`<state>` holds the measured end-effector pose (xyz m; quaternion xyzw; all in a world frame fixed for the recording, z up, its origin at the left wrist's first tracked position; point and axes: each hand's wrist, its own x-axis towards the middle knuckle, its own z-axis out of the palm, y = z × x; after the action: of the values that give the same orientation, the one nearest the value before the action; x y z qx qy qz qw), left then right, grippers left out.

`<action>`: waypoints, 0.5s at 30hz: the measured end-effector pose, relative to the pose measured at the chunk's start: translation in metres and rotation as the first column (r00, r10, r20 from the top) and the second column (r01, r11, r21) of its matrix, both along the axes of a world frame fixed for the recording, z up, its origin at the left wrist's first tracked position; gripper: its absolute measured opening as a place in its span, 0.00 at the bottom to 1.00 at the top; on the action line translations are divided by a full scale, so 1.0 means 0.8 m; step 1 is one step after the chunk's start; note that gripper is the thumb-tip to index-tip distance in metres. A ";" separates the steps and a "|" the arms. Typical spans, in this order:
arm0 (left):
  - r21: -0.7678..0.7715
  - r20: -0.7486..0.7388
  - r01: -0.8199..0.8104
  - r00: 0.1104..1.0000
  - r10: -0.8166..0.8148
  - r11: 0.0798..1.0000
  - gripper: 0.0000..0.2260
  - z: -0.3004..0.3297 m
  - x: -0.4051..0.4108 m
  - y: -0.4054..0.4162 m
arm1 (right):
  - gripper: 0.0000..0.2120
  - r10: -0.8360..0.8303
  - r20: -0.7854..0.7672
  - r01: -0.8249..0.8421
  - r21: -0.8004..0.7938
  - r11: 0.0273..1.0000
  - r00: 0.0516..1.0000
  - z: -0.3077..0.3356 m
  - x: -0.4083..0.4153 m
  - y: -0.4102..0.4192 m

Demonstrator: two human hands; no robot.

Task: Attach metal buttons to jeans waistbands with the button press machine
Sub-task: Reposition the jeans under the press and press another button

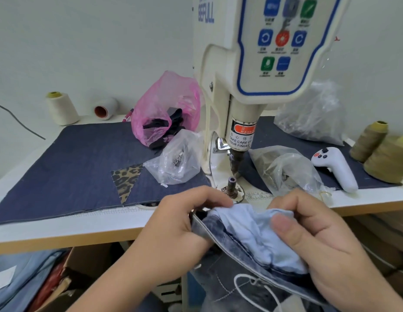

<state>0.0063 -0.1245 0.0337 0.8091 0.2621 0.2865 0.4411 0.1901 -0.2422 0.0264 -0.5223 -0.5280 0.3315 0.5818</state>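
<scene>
Just below the front edge of the desk (60, 230), both hands are gripping a pair of jeans (241, 287) by the waistband (209, 231), which is lying off the desk, near the lower die (232, 183) of the button press machine (238, 122) but not on it. The left hand (184, 224) is pinching the band's end with fingers curled over it; the right hand (317, 230) is bunching the pale pocket lining (252, 230), thumb pressing on top. The step looks like preparation: the person is finding and flattening the button spot. No button is visible on the die. Next, the band probably needs lifting onto the die, lining cleared aside and fingers kept away from the plunger (236, 158). Clear bags (175, 163) apparently holding metal parts are lying beside the machine.
</scene>
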 end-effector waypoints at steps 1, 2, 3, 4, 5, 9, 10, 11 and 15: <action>-0.099 -0.004 0.037 0.999 -0.038 0.994 0.16 0.002 0.002 -0.001 | 0.21 0.061 -0.041 -0.063 -0.055 0.997 0.997 0.000 0.002 0.001; -0.146 0.007 0.069 0.998 -0.069 0.987 0.14 0.005 0.004 -0.001 | 0.20 0.134 -0.089 -0.145 -0.122 0.982 0.987 0.001 0.005 0.002; -0.157 0.026 0.095 0.995 -0.092 0.983 0.13 0.008 0.006 -0.002 | 0.18 0.216 -0.130 -0.239 -0.204 0.949 0.968 0.002 0.009 0.004; -0.154 0.046 0.114 0.993 -0.108 0.982 0.11 0.011 0.007 -0.004 | 0.17 0.292 -0.152 -0.324 -0.285 0.902 0.944 0.003 0.013 0.006; -0.148 0.055 0.127 0.991 -0.120 0.981 0.11 0.013 0.010 -0.005 | 0.18 0.355 -0.160 -0.390 -0.350 0.852 0.921 0.007 0.015 0.008; -0.099 -0.024 0.139 0.989 -0.143 0.985 0.12 0.022 0.018 -0.001 | 0.28 0.357 -0.140 -0.383 -0.406 0.830 0.923 0.006 0.010 0.014; -0.094 -0.054 0.131 0.989 -0.137 0.987 0.12 0.023 0.018 0.002 | 0.28 0.293 -0.142 -0.325 -0.399 0.857 0.946 0.003 0.011 0.014; -0.098 -0.085 0.125 0.987 -0.133 0.987 0.13 0.026 0.017 0.005 | 0.25 0.234 -0.136 -0.269 -0.386 0.882 0.963 0.001 0.012 0.014; -0.146 -0.239 0.209 0.941 -0.239 0.967 0.11 0.038 0.013 0.016 | 0.12 0.157 -0.096 -0.179 -0.293 0.939 0.983 0.002 0.013 0.015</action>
<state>0.0169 -0.1116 0.0644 0.8362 0.2391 0.1122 0.4806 0.2008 -0.2300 0.0281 -0.5455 -0.4932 0.4746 0.4837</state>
